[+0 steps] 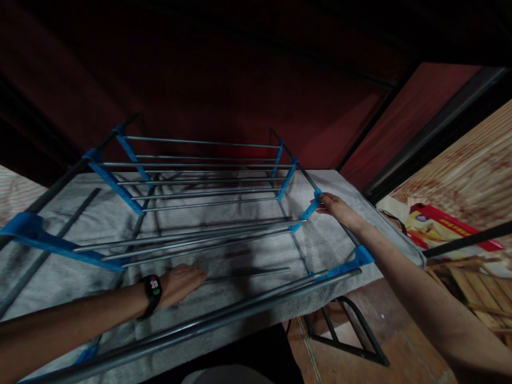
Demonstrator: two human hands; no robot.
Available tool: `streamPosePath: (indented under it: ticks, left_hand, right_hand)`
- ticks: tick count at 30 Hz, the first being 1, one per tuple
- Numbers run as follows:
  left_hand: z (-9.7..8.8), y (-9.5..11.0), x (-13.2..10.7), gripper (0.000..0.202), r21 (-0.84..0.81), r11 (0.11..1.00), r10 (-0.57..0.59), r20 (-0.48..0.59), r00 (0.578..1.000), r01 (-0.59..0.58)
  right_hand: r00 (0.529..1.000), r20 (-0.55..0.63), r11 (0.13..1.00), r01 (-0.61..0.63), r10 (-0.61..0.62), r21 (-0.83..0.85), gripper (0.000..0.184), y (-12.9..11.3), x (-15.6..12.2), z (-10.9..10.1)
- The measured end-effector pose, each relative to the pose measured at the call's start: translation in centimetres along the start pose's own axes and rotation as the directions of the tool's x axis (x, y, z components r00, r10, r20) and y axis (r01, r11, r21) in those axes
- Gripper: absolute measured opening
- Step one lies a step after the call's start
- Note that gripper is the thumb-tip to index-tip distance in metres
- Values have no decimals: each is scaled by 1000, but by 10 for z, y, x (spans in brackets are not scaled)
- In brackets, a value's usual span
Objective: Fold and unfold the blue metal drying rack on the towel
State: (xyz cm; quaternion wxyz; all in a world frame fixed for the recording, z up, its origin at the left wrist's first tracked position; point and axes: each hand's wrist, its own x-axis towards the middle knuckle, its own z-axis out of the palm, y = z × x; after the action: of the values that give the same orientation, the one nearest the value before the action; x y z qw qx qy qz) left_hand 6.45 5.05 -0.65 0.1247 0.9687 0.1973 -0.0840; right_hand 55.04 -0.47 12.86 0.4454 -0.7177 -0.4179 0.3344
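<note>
1. Table (394,241) — fills the middle of your view under a grey cloth (248,250), with dark red panels behind it.
2. Rack (200,184) — thin metal rods in tiers between dark side rails, joined by blue plastic pieces. It stands on the cloth directly in front of you, with its near rail over the table's edge.
3. Wooden slats (478,290) and a black frame (348,333) — both on the floor to your right, well apart from the rack.
4. Red box (450,226) — lies beside the slats.
5. Low rod (248,273) — sits just above the cloth, under the front tier.
6. Blue bracket (310,209) — on the right rail, where the front tier ends.
7. Right hand (336,207) — closed on the blue bracket, with your fingers wrapped over the rail.
8. Left hand (182,282) — curled at the near end of the low rod. I cannot tell whether it is clamped on the rod or only resting there.
9. Watch (153,288) — on your left wrist.

Hazards, as judged:
- You hold only one side, so a pull there could skew the rack and pop rods out of their plastic sockets.
- The cloth may slide and take the rack towards the edge.
- A shifting bracket could pinch the fingers of your right hand against the rail.
</note>
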Motion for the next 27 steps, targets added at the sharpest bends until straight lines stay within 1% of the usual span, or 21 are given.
streamPosePath:
  ticks: [2, 3, 5, 6, 8, 10, 11, 13, 15, 17, 18, 21, 23, 27]
  left_hand:
    - [-14, 8, 6, 26, 75, 997, -8, 60, 998, 3]
    - [-25, 14, 11, 24, 111, 994, -11, 55, 998, 5]
    - [-51, 26, 25, 27, 176, 984, 27, -45, 999, -18]
    - [-64, 32, 34, 30, 223, 974, 57, -120, 991, -29]
    - [-86, 40, 51, 34, 312, 950, 105, -258, 960, -20]
    - [-99, 43, 66, 34, 358, 933, 97, -349, 932, 37]
    - [-103, 43, 72, 34, 359, 930, 70, -370, 926, 73]
    - [-105, 40, 81, 33, 314, 937, -30, -358, 933, 151]
    - [-103, 36, 87, 28, 234, 949, -136, -295, 946, 210]
    - [-103, 33, 88, 25, 164, 958, -192, -238, 952, 234]
    - [-104, 32, 89, 25, 142, 960, -206, -230, 951, 242]
    - [-109, 31, 88, 31, 121, 959, -218, -259, 941, 255]
    - [-113, 31, 87, 36, 115, 961, -215, -268, 939, 252]
    - [-118, 30, 88, 38, 135, 958, -215, -242, 946, 252]
  right_hand:
    - [999, -13, 999, -32, 32, 13, 17, 0, 1, 0]
    - [999, -21, 999, -46, 46, 27, 17, 0, 2, 1]
    - [997, -40, 996, -65, 67, 61, 18, 1, 2, 2]
    - [997, -43, 995, -67, 71, 75, 18, 1, 3, 2]
    - [996, -38, 993, -72, 75, 94, 18, 2, 4, 2]
    - [995, -34, 991, -91, 95, 102, 19, 2, 4, 2]
    - [993, -32, 989, -110, 114, 101, 19, 1, 3, 3]
    - [988, -27, 984, -148, 151, 94, 22, -1, 1, 3]
    - [984, -14, 979, -175, 177, 102, 25, -4, -1, 4]
    - [981, -6, 971, -192, 195, 140, 24, -6, -4, 5]
    - [979, -3, 965, -200, 204, 167, 23, -7, -5, 5]
    - [980, 8, 954, -196, 199, 228, 20, -7, -7, 6]
    - [984, 7, 956, -177, 180, 233, 20, -6, -7, 6]
    - [987, 5, 964, -158, 161, 214, 20, -3, -6, 5]
